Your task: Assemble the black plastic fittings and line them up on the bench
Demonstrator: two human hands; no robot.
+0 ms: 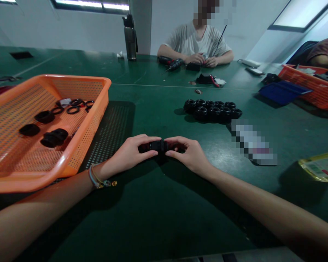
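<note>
Between my two hands is a small black ribbed fitting [159, 146], held level just over the green table [142, 211]. My left hand [138, 148] pinches its left end between thumb and fingers. On the other end, my right hand [186, 151] closes thumb and fingers in the same way. Fingers cover both ends of the part. To the left, an orange perforated basket [84, 143] contains black rings [73, 110] and black ribbed fittings [54, 137]. Beyond my right hand, several round black fittings [214, 112] stand grouped in rows.
A blurred-out phone-like object [253, 143] and a yellow-edged package [321, 167] lie at right. Across the table a person [195, 43] sits behind a power drill [175, 64]. A bottle [130, 40], a blue tray [284, 91] and another orange basket [311, 85] stand farther off.
</note>
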